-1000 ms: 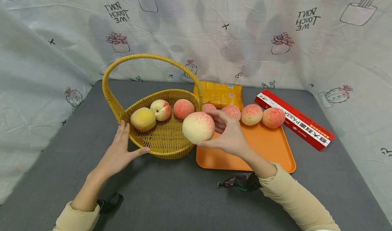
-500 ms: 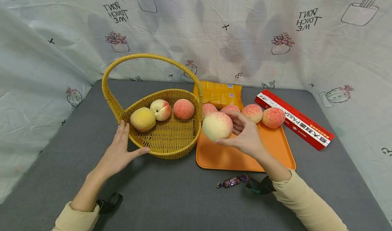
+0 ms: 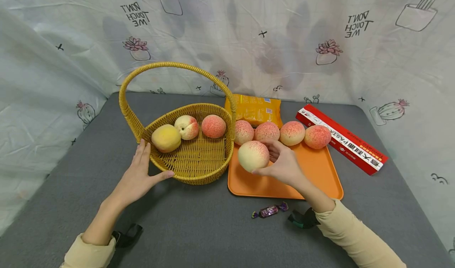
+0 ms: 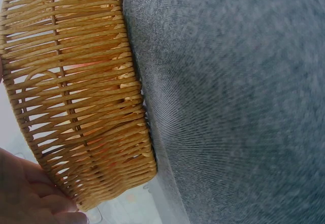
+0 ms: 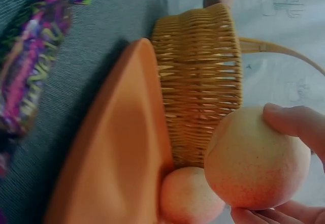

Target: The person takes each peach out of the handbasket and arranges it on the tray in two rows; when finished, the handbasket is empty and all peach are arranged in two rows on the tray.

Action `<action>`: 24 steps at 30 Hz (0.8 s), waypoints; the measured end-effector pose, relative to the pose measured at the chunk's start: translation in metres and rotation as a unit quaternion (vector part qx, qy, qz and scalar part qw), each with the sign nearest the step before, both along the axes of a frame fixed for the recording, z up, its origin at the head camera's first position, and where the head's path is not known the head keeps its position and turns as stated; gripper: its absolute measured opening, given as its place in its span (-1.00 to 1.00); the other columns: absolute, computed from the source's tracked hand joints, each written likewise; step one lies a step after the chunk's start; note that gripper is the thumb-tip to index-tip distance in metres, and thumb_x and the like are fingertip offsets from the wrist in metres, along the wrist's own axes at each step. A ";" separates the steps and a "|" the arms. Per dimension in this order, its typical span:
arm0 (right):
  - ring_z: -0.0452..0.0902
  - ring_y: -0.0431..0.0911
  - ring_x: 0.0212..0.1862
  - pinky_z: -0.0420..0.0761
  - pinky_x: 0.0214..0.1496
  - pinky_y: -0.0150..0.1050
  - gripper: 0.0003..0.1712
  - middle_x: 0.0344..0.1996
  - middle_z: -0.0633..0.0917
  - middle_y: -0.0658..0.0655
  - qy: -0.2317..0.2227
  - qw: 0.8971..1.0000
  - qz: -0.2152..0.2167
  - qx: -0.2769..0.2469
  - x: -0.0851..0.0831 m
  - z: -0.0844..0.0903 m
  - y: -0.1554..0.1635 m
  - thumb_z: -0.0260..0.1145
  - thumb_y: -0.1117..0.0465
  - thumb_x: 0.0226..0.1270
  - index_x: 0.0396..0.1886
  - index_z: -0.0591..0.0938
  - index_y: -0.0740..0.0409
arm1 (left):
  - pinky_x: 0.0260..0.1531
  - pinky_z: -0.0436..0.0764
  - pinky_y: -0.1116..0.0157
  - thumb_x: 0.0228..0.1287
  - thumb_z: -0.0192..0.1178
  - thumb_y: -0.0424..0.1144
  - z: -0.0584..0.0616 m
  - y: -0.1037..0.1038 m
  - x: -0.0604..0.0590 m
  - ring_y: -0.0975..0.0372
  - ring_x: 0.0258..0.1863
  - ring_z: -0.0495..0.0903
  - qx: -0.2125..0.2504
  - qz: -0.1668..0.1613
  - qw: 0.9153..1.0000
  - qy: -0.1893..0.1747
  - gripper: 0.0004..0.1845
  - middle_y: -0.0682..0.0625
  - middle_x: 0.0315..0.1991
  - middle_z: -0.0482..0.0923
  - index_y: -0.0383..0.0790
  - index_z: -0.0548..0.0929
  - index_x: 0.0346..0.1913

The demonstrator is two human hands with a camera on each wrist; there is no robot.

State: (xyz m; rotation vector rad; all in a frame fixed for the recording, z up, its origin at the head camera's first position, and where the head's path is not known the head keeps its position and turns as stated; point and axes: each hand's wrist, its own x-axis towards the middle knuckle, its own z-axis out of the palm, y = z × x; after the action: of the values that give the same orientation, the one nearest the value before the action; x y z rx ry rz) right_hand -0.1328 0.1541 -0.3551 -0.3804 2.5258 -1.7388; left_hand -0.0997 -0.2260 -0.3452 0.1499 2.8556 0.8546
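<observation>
The right hand [image 3: 284,166] grips a peach [image 3: 253,155] in curled fingers and has carried it from above the basket [image 3: 192,165] down over the tray [image 3: 313,169] at its left edge, just before the row of four peaches [image 3: 280,132]. The left hand [image 3: 136,177], fingers straight, stays pressed against the basket's near-left rim, steadying it.
</observation>
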 end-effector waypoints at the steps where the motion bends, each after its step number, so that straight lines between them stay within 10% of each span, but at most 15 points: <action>1: 0.54 0.18 0.14 0.52 0.15 0.00 -0.14 0.06 0.61 0.37 0.002 1.000 0.003 0.005 0.000 -0.002 -0.002 0.63 0.45 -0.27 0.17 0.49 0.40 | 0.24 -0.02 -0.34 0.24 0.19 0.28 0.000 0.000 0.000 -0.26 0.46 -0.40 -0.001 0.000 1.000 0.000 0.23 -0.23 0.50 -0.63 -0.43 -0.38 0.50; 15: 0.64 0.11 -0.05 0.60 -0.01 0.02 -0.13 -0.07 0.69 0.21 0.126 0.971 0.041 0.197 0.001 -0.025 -0.019 0.67 0.39 -0.43 0.08 0.57 0.19 | 0.25 -0.05 -0.34 0.24 0.20 0.26 -0.001 0.001 0.001 -0.27 0.45 -0.40 0.003 0.001 1.000 -0.002 0.23 -0.25 0.50 -0.62 -0.43 -0.38 0.50; 24: 0.42 0.25 0.24 0.45 0.21 0.13 -0.11 0.23 0.48 0.38 0.017 0.982 0.098 0.163 -0.007 -0.011 -0.005 0.55 0.22 0.01 0.32 0.37 0.39 | 0.25 -0.02 -0.34 0.24 0.19 0.28 -0.001 0.000 0.000 -0.21 0.47 -0.42 0.000 -0.002 1.000 0.006 0.23 -0.25 0.50 -0.62 -0.44 -0.37 0.50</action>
State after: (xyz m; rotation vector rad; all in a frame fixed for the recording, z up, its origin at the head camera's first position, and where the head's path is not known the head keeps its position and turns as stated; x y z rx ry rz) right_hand -0.1399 0.1488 -0.3666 -0.6132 2.6283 -1.2354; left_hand -0.0994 -0.2264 -0.3465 0.1620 2.8653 0.8544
